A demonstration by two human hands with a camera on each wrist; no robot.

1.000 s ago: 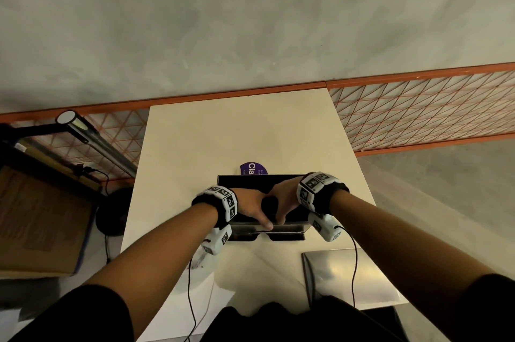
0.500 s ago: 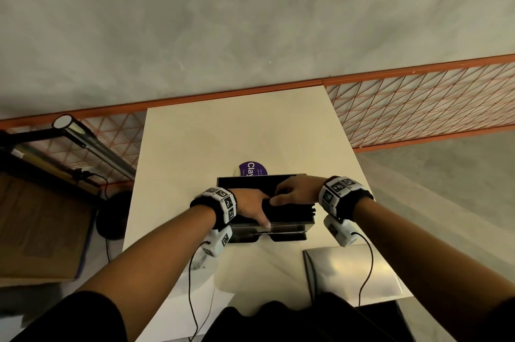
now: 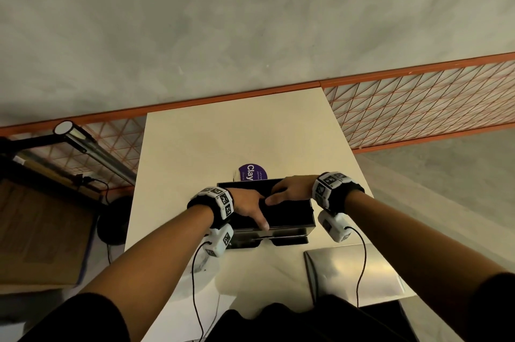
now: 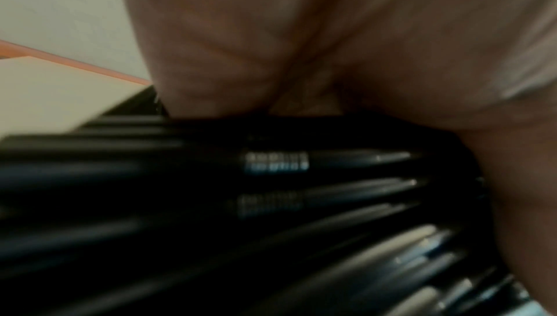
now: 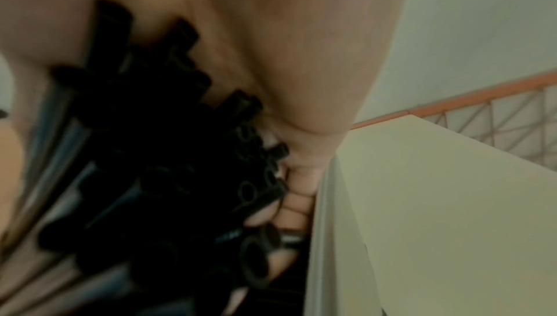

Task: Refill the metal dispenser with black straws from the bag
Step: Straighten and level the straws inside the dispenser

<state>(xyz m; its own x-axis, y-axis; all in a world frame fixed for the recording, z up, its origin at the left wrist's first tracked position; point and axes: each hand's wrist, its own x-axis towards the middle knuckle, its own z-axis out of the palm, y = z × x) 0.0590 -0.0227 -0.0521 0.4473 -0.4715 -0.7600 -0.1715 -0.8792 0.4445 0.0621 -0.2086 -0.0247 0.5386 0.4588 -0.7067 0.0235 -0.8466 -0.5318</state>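
Low in the middle of the head view, the metal dispenser [image 3: 281, 233] stands open on the cream table [image 3: 223, 140], packed with black straws [image 3: 287, 213] that lie side by side across it. The person's left hand [image 3: 248, 203] rests flat on the left part of the pile, its fingers straight and close together, the thumb reaching down to the dispenser's near edge. The left wrist view shows the palm [image 4: 331, 42] pressed onto the straws [image 4: 211, 202], several with ribbed bends; it is blurred. The right hand [image 3: 291, 189] lies on the upper right part of the pile, fingers stretched toward the left hand, with the fingertips of the two hands almost meeting. In the right wrist view the open ends of the straws [image 5: 187, 154] crowd against the hand [image 5: 286, 47], just beside the dispenser's pale metal wall [image 5: 325, 226]; whether any finger curls round a straw cannot be told there. A purple round sticker [image 3: 252, 172] peeks out just above the dispenser. A shiny metal sheet [image 3: 351, 272] lies on the table at lower right, near the dispenser but apart from it. The bag cannot be made out.
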